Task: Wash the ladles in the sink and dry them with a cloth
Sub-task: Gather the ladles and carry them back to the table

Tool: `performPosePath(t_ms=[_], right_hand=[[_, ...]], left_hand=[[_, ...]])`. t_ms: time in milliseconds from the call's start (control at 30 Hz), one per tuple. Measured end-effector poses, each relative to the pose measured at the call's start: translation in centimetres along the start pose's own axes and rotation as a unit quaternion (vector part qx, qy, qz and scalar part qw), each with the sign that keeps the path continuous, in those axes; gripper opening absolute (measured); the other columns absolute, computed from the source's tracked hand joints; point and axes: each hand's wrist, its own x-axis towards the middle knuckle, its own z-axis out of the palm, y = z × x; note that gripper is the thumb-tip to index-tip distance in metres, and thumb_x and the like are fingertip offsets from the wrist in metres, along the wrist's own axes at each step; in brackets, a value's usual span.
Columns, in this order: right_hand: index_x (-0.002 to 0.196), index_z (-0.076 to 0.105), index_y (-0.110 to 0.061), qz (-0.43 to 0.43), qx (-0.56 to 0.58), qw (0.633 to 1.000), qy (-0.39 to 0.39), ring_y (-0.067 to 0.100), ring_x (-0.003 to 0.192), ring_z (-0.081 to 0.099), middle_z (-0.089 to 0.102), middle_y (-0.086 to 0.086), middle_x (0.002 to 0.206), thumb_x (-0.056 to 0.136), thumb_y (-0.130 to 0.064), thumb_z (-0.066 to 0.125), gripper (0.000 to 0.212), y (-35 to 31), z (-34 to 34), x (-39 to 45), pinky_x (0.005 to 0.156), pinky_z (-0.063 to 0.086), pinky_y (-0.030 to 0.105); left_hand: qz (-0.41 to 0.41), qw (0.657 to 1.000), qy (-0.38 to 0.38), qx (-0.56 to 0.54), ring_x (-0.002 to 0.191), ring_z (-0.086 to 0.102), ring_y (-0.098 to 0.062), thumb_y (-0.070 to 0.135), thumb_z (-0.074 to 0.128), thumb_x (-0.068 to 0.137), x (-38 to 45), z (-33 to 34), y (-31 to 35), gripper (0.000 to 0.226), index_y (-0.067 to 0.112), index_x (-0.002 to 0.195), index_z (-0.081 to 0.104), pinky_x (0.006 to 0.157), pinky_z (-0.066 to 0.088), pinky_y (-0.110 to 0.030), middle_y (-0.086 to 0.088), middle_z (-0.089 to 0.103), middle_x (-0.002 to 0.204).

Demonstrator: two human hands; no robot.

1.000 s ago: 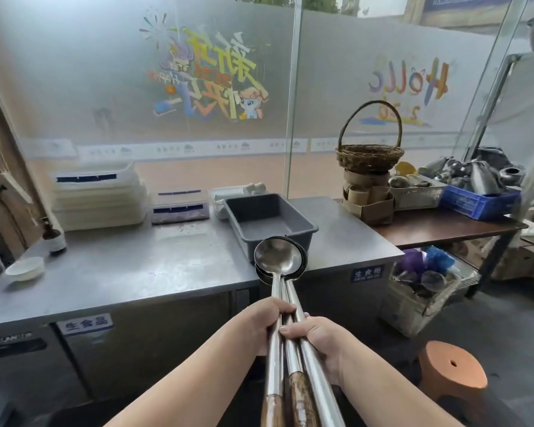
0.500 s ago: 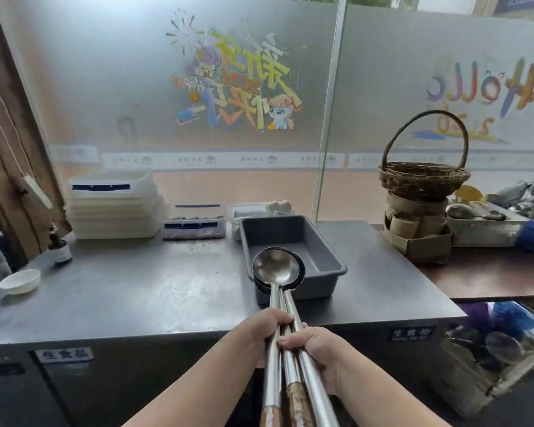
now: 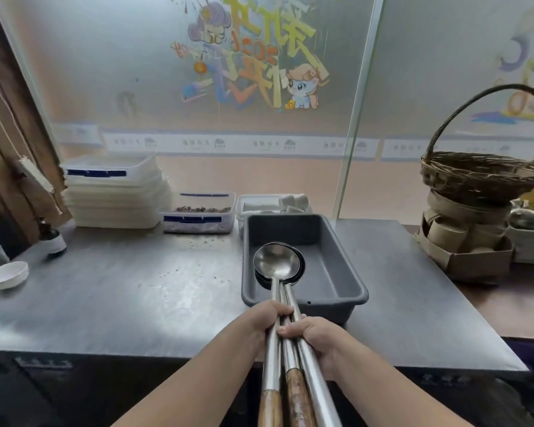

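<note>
Ladles [image 3: 278,266], three of them bundled together, are held out in front of the person with their long handles running back toward the bottom edge of the view; two handles end in wood and one is bare steel. The left hand [image 3: 264,318] grips the bundle from the left, fingers curled over the top handle, and the right hand [image 3: 313,334] grips it from the right just behind, thumb lying across the handles. The stacked bowls of the ladles hang over the near end of a grey plastic tub [image 3: 346,272], which stands on the steel surface [image 3: 136,297]. Farther left on the surface sit a small white bowl [image 3: 6,274] and a stack of white lidded boxes [image 3: 114,192]. At the far right stands a wicker basket [image 3: 481,177] in front of frosted glass.
</note>
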Motion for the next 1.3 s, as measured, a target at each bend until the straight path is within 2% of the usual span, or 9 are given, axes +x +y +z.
performPosePath(t_ms=[267,400,500,633,700,800,1000,1133,1300], right_hand=[[0.103,0.062,0.013,0.011,0.041,0.998,0.053,0.052,0.094,0.066,0.066,0.039,0.098,0.082,0.014,0.052,0.023,-5.4,-0.2,11.3,0.091,0.051,0.061],[0.101,0.064,0.017,0.02,0.071,0.996,0.058,0.056,0.1,0.063,0.064,0.042,0.105,0.077,0.018,0.054,0.026,-8.1,-0.3,17.2,0.095,0.047,0.065],[0.103,0.063,0.018,0.028,0.079,0.994,0.067,0.053,0.096,0.065,0.065,0.04,0.102,0.078,0.019,0.053,0.026,-10.0,-0.6,20.8,0.093,0.049,0.061],[0.066,0.069,0.015,0.021,0.092,0.993,0.076,0.043,0.068,0.068,0.069,0.032,0.077,0.082,0.021,0.051,0.025,-11.5,-2.0,23.7,0.081,0.053,0.052],[0.064,0.072,0.014,0.027,0.104,0.992,0.065,0.041,0.061,0.07,0.07,0.032,0.078,0.083,0.019,0.05,0.029,-11.8,-3.0,25.2,0.075,0.053,0.048],[0.098,0.069,0.018,0.058,0.096,0.991,0.071,0.042,0.075,0.071,0.069,0.034,0.097,0.085,0.015,0.049,0.023,-11.9,-4.2,27.7,0.075,0.054,0.046],[0.116,0.058,0.017,0.092,0.043,0.992,0.075,0.046,0.082,0.071,0.068,0.037,0.1,0.084,0.01,0.056,0.033,-11.6,-6.7,31.5,0.061,0.057,0.043],[0.108,0.064,0.017,0.104,-0.007,0.991,0.086,0.042,0.078,0.072,0.069,0.035,0.097,0.085,0.004,0.059,0.026,-12.2,-8.4,33.3,0.063,0.059,0.045],[0.119,0.053,-0.002,0.071,-0.092,0.989,0.096,0.04,0.084,0.073,0.071,0.029,0.099,0.071,-0.01,0.073,0.053,-12.4,-10.8,35.6,0.077,0.058,0.059]], left_hand=[[-0.015,1.0,-0.013,0.014,0.049,0.065,-0.027,0.014,0.043,0.097,9.4,-3.4,7.0,0.048,-0.004,0.062,0.071,0.06,0.053,-0.033,-0.015,0.066,0.063],[-0.03,0.999,-0.023,0.037,0.045,0.064,-0.028,0.011,0.044,0.097,14.1,-5.6,11.1,0.044,-0.006,0.063,0.068,0.053,0.052,-0.031,-0.015,0.065,0.06],[-0.036,0.999,-0.024,0.033,0.042,0.063,-0.027,0.009,0.043,0.098,17.6,-6.8,13.3,0.045,-0.007,0.063,0.065,0.049,0.051,-0.03,-0.015,0.064,0.058],[-0.037,0.999,-0.017,0.036,0.035,0.059,-0.025,0.002,0.041,0.097,20.8,-7.3,14.7,0.06,-0.007,0.042,0.063,0.036,0.048,-0.025,-0.015,0.061,0.049],[-0.034,0.999,0.004,0.029,0.039,0.061,-0.027,0.001,0.043,0.097,22.6,-7.6,14.8,0.053,-0.009,0.049,0.064,0.045,0.051,-0.03,-0.017,0.062,0.052],[-0.055,0.997,0.044,0.014,0.059,0.059,-0.03,0.004,0.046,0.096,24.7,-7.7,14.7,0.03,-0.007,0.07,0.059,0.066,0.052,-0.039,-0.016,0.06,0.063],[-0.095,0.994,0.05,0.004,0.054,0.062,-0.029,0.011,0.048,0.093,28.1,-7.0,14.9,0.021,-0.005,0.085,0.059,0.053,0.057,-0.037,-0.017,0.059,0.069],[-0.094,0.994,0.056,0.026,0.064,0.069,-0.032,0.018,0.056,0.09,29.1,-6.4,15.4,0.038,-0.009,0.116,0.057,0.059,0.058,-0.039,-0.021,0.068,0.082],[-0.071,0.993,0.074,0.061,0.064,0.071,-0.024,0.03,0.053,0.093,30.1,-6.3,15.6,0.038,-0.001,0.114,0.06,0.061,0.055,-0.031,-0.015,0.074,0.085]])
